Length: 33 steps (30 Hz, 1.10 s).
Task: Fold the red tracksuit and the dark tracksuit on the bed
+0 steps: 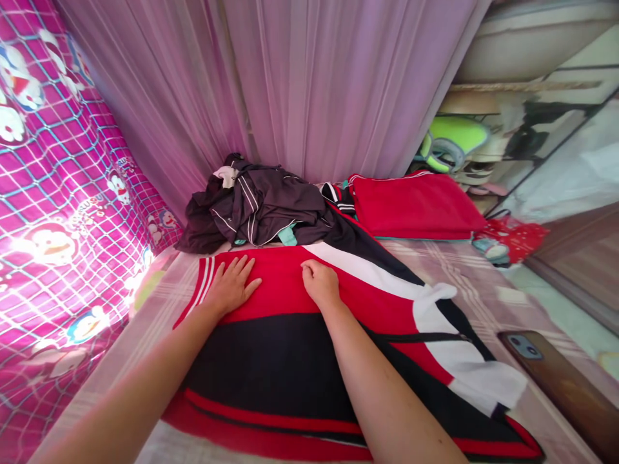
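A red, black and white jacket [275, 361] lies spread on the checked bed sheet, its striped hem at the left and its white-lined collar at the right. My left hand [231, 287] rests flat on the red part near the striped hem, fingers spread. On the red part near the middle is my right hand [320, 281], its fingers curled in and touching the fabric; whatever they may hold is hidden.
Behind the jacket lies a dark clothes pile [271, 200]. A folded red garment [416, 206] sits at the back right. A phone [561, 380] lies at the right edge. Pink curtain [300, 84] behind, patterned cloth [58, 245] at left.
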Tool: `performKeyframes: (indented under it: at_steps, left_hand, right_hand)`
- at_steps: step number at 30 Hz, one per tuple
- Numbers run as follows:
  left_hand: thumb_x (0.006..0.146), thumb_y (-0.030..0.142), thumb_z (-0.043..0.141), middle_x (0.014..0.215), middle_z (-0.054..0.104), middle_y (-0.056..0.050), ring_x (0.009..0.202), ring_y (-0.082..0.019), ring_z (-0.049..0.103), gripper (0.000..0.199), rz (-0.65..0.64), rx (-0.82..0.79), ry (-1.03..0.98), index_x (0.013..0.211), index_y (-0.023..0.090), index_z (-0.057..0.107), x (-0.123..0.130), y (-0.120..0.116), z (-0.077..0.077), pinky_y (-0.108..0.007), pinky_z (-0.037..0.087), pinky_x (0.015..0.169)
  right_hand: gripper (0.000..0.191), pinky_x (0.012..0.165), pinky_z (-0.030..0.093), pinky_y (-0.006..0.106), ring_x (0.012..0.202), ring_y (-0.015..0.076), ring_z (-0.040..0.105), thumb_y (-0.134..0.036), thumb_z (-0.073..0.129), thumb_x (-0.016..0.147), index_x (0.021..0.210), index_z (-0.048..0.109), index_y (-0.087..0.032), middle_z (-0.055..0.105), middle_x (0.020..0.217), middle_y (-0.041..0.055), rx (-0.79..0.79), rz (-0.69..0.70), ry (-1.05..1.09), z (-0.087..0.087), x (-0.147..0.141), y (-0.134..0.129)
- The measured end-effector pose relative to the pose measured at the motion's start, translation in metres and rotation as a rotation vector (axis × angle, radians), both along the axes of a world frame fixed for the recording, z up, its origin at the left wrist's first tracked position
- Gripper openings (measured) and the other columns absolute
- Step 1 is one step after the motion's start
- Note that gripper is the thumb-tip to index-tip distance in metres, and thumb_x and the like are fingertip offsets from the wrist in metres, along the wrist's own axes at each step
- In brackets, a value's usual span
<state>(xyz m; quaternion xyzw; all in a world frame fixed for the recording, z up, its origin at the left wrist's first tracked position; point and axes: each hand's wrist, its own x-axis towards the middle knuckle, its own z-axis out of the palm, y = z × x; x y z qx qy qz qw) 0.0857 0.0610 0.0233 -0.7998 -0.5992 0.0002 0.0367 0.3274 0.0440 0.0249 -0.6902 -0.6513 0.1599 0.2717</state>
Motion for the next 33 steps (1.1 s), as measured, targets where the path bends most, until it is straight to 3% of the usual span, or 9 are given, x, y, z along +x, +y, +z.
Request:
performKeyframes:
  at_steps: [6,9,14,17,21,25,29,31,33]
  left_hand:
    - [0.096,0.051,0.035,0.161,0.030,-0.017,0.146,-0.031,0.033,0.066,-0.053,0.132,-0.051,0.152,0.015,0.037,-0.004,0.003,-0.006,-0.054,0.027,0.117]
    - [0.096,0.047,0.036,0.157,0.037,-0.017,0.143,-0.030,0.037,0.062,-0.100,0.183,-0.081,0.148,0.013,0.042,-0.006,0.005,-0.007,-0.050,0.030,0.117]
    - [0.096,0.046,0.035,0.155,0.042,-0.014,0.140,-0.032,0.042,0.060,-0.103,0.135,-0.062,0.145,0.015,0.048,-0.007,0.009,-0.011,-0.050,0.033,0.116]
    - [0.096,0.047,0.034,0.155,0.043,-0.012,0.139,-0.032,0.043,0.060,-0.097,0.121,-0.055,0.145,0.018,0.048,-0.008,0.011,-0.014,-0.051,0.034,0.115]
    - [0.095,0.047,0.035,0.155,0.043,-0.012,0.140,-0.032,0.043,0.060,-0.100,0.133,-0.055,0.146,0.018,0.048,-0.011,0.013,-0.016,-0.051,0.034,0.114]
    - [0.095,0.047,0.034,0.155,0.042,-0.013,0.141,-0.031,0.040,0.061,-0.104,0.130,-0.046,0.146,0.016,0.047,-0.012,0.014,-0.017,-0.050,0.033,0.115]
    - [0.095,0.046,0.034,0.157,0.040,-0.012,0.143,-0.029,0.038,0.061,-0.096,0.106,-0.035,0.147,0.017,0.046,-0.011,0.017,-0.016,-0.048,0.031,0.116]
    - [0.094,0.045,0.034,0.157,0.038,-0.013,0.142,-0.030,0.039,0.061,-0.083,0.082,-0.019,0.147,0.017,0.046,-0.010,0.017,-0.013,-0.049,0.032,0.115]
    - [0.094,0.044,0.034,0.158,0.037,-0.016,0.140,-0.032,0.042,0.060,-0.060,0.070,0.004,0.146,0.017,0.047,-0.006,0.016,-0.007,-0.052,0.035,0.112]
  right_hand:
    - [0.034,0.093,0.048,0.027,0.107,0.0184,0.066,-0.023,0.042,0.096,0.117,0.069,-0.024,0.073,0.117,0.0036,0.174,0.018,0.049,0.012,-0.002,-0.005]
    - [0.040,0.101,0.044,0.029,0.117,0.0193,0.061,-0.024,0.037,0.097,0.127,0.064,-0.019,0.067,0.129,0.0081,0.249,-0.012,-0.039,0.020,0.020,-0.005]
    - [0.055,0.115,0.029,0.051,0.142,0.0288,0.036,-0.041,0.034,0.100,0.147,0.044,-0.015,0.039,0.156,0.0147,-0.066,-0.151,-0.321,0.012,0.104,-0.004]
    - [0.055,0.118,0.021,0.054,0.147,0.0266,0.029,-0.040,0.029,0.102,0.150,0.040,-0.016,0.032,0.160,0.0135,-0.232,-0.134,-0.423,0.007,0.147,-0.007]
    - [0.053,0.117,0.026,0.049,0.144,0.0252,0.034,-0.038,0.031,0.101,0.149,0.043,-0.017,0.036,0.158,0.0130,-0.161,-0.076,-0.436,0.015,0.152,-0.019]
    - [0.046,0.110,0.038,0.037,0.131,0.0239,0.052,-0.030,0.042,0.096,0.138,0.056,-0.017,0.055,0.144,0.0121,-0.002,-0.002,-0.414,0.026,0.145,-0.050]
    - [0.037,0.095,0.047,0.032,0.111,0.0229,0.064,-0.025,0.042,0.094,0.118,0.070,-0.020,0.070,0.122,0.0094,-0.005,-0.296,-0.372,0.034,0.179,-0.089]
    - [0.037,0.085,0.049,0.033,0.102,0.0242,0.067,-0.028,0.040,0.095,0.113,0.072,-0.021,0.073,0.113,0.0100,-0.088,-0.474,-0.369,0.038,0.202,-0.107]
    - [0.037,0.079,0.049,0.034,0.099,0.0262,0.068,-0.037,0.041,0.095,0.107,0.074,-0.024,0.074,0.109,0.0100,-0.229,-0.510,-0.375,0.041,0.216,-0.121]
